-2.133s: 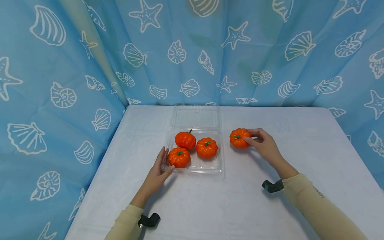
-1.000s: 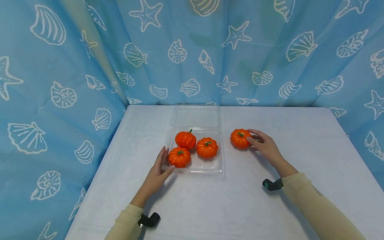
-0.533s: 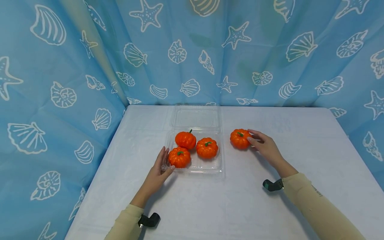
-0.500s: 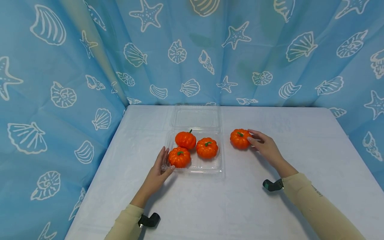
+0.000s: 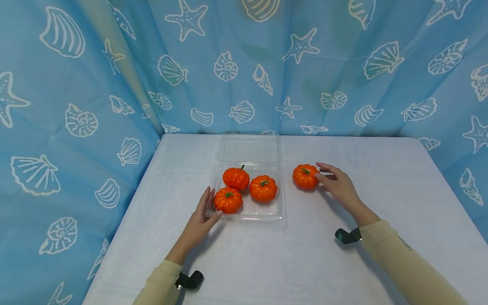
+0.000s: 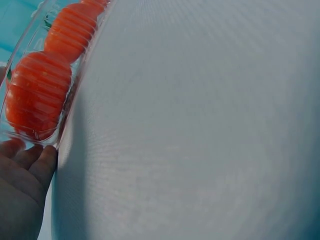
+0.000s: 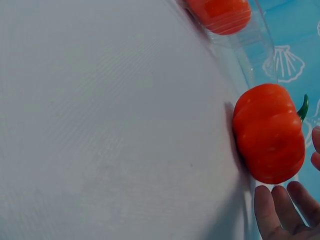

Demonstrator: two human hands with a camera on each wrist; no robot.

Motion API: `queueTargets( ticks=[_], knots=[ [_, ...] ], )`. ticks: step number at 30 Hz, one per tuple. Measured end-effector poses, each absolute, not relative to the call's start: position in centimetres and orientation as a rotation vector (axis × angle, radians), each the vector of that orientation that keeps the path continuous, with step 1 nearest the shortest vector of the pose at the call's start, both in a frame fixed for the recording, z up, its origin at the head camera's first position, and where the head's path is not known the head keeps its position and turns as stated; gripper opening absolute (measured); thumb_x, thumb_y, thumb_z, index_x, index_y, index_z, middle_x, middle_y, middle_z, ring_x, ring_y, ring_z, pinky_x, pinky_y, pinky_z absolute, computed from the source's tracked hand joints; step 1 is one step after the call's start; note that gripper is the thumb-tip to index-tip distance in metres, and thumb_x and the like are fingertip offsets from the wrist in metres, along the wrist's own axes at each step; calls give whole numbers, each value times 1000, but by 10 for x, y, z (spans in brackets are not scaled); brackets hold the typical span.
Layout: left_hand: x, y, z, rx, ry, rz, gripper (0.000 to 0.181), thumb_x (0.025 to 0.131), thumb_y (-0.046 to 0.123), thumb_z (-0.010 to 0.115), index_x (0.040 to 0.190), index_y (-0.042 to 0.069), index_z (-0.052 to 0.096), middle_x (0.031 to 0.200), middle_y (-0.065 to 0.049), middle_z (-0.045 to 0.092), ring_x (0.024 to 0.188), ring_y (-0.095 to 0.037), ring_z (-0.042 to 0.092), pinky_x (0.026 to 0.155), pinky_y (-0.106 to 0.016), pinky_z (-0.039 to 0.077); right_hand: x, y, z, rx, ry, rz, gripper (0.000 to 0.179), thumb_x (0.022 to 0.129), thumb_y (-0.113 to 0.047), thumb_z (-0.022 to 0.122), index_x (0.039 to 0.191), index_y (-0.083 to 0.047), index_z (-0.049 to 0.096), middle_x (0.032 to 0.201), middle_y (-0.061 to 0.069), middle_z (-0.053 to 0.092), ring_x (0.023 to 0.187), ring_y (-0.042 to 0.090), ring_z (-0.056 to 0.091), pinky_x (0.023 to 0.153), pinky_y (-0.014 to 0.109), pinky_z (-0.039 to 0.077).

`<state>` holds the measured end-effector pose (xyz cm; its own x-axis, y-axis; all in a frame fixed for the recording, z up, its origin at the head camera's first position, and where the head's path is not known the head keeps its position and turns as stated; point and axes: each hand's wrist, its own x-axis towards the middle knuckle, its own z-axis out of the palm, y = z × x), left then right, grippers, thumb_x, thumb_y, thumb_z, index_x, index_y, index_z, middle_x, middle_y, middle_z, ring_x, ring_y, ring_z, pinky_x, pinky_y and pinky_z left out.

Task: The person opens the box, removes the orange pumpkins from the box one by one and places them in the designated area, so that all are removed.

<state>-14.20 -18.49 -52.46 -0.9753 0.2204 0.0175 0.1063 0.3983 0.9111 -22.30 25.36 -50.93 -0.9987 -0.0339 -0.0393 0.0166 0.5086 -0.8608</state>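
Note:
A small orange pumpkin (image 5: 305,177) with a green stem sits on the white table to the right of a clear plastic clamshell box (image 5: 263,214). Beside its right side is my right hand (image 5: 337,186), fingers spread; in the right wrist view a narrow gap shows between the fingertips (image 7: 265,195) and the pumpkin. Three similar pumpkins lie in the box: one at the back left (image 5: 236,178), one at the front left (image 5: 228,201) and one at the right (image 5: 263,188). My left hand (image 5: 198,222) rests at the box's front left corner, its extended fingers touching the outer wall.
The box lid (image 5: 249,150) lies folded back toward the rear edge of the table (image 5: 267,262). Behind and to the left hangs a blue curtain (image 5: 213,46) with white shell and starfish prints. Black wrist cameras (image 5: 189,280) stick out from both forearms.
The right hand, which gripped the fourth pumpkin, has let go of it on the table and drawn slightly away to the right. The left hand and the box have stayed put.

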Motion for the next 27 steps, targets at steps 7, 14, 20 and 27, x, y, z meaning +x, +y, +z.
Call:
queueTargets(
  ticks=[7, 14, 20, 27],
  knots=[
    [-141, -185, -522, 290, 2538, 1643, 88, 101, 31, 66, 165, 18, 8, 168, -2, 25, 151, -21, 28, 114, -50, 37, -221, 248, -498, -46, 2804, -1464, 55, 103, -42, 59, 151, -18, 51, 145, 20, 48, 125, 39, 51, 94, 52, 56],
    [-140, -185, -523, 292, 2534, 1644, 89, 100, 31, 67, 165, 17, 8, 168, -3, 24, 152, -22, 28, 114, -51, 37, -218, 237, -488, -118, 2894, -1435, 44, 104, -33, 59, 145, -16, 57, 136, 17, 55, 119, 35, 54, 95, 51, 54],
    [-141, -184, -521, 291, 2537, 1646, 88, 101, 30, 66, 165, 17, 8, 168, -2, 24, 152, -22, 27, 114, -51, 37, -218, 222, -477, -301, 2902, -1441, 42, 103, -28, 62, 142, -13, 60, 131, 16, 60, 115, 32, 57, 96, 48, 51],
    [-141, -185, -522, 298, 2527, 1654, 88, 101, 30, 66, 165, 17, 8, 168, -4, 24, 152, -23, 28, 114, -51, 37, -217, 205, -470, -384, 2819, -1442, 41, 100, -20, 66, 140, -15, 60, 129, 12, 62, 112, 29, 58, 98, 49, 51]
  ],
)
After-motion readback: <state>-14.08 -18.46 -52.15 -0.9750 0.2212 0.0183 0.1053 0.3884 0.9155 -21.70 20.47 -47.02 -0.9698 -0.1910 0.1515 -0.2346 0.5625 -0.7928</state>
